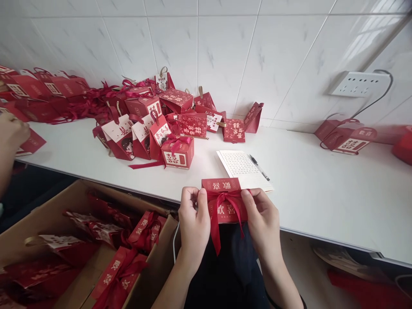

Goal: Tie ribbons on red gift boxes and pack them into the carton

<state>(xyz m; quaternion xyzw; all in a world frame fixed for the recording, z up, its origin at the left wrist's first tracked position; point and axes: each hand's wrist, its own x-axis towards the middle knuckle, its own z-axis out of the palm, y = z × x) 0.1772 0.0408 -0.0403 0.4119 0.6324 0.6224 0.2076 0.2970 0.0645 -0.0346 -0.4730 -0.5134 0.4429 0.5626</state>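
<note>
A small red gift box point(225, 206) with gold characters is held at the front edge of the white table point(322, 189). A red ribbon point(222, 201) is tied in a bow across it, its tails hanging down. My left hand point(193, 219) pinches the ribbon's left loop with closed fingers. My right hand point(262, 219) pinches the right loop beside the box. Just behind the box lies a sheet of printed paper point(240, 165) with a pen point(259, 167) on it.
Several red gift boxes point(154, 124) are heaped at the back left of the table, one bowed box point(177, 151) nearest. A cardboard carton point(90, 249) with more red boxes stands below left. Another person's hand point(11, 135) is at far left. A power strip point(357, 83) is on the wall.
</note>
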